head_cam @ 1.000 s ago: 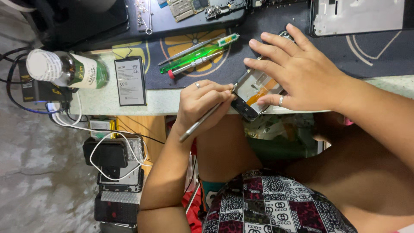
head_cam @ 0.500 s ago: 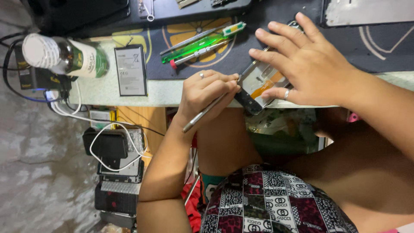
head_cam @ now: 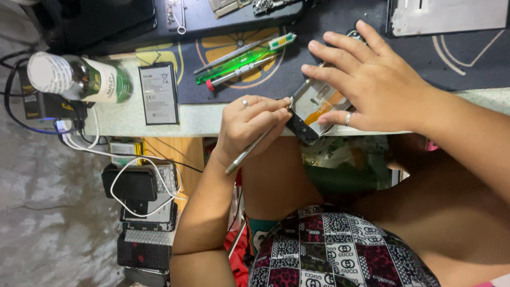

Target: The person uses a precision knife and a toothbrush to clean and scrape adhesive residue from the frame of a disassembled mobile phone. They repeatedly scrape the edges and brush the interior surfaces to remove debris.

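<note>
Across the top of the frame runs a dark work mat (head_cam: pixel 372 69) on a pale table edge, with a grey metal panel (head_cam: pixel 451 16) in the upper right corner. Right of centre, the right hand (head_cam: pixel 380 85) lies spread flat, fingers open, pressing an opened phone (head_cam: pixel 313 109) against the table edge. At centre, the left hand (head_cam: pixel 247 127) is closed around a thin metal tool (head_cam: pixel 255 149), pen-fashion, its tip at the phone's left edge. Toward the upper left lie a capped bottle (head_cam: pixel 79 79), a flat battery (head_cam: pixel 159 94), and a green toothbrush (head_cam: pixel 244 57).
</note>
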